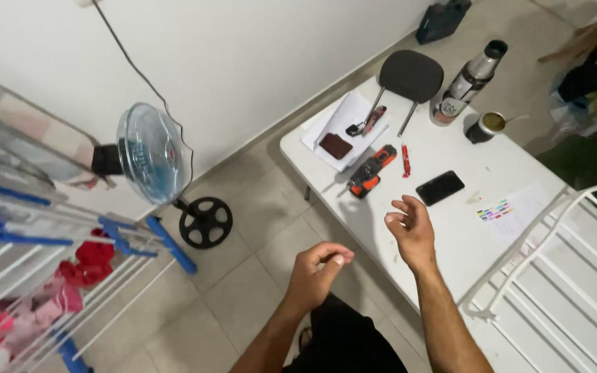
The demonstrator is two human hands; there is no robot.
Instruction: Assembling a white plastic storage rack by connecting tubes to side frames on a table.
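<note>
Both empty: left hand (314, 275) loosely curled off table (450, 221), right hand (412, 231) half-open w/ fingers spread above it.

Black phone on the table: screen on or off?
Off, as far as shows: the black phone lies flat on the white table, its face uniformly dark.

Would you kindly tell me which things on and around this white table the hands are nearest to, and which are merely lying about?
Nearest the hands:
- right hand, open, holding nothing
- left hand, loosely curled, holding nothing
- black phone
- orange and black tool

Lying about:
- red pen
- brown wallet
- flask
- cup
- fan
- drying rack
</note>
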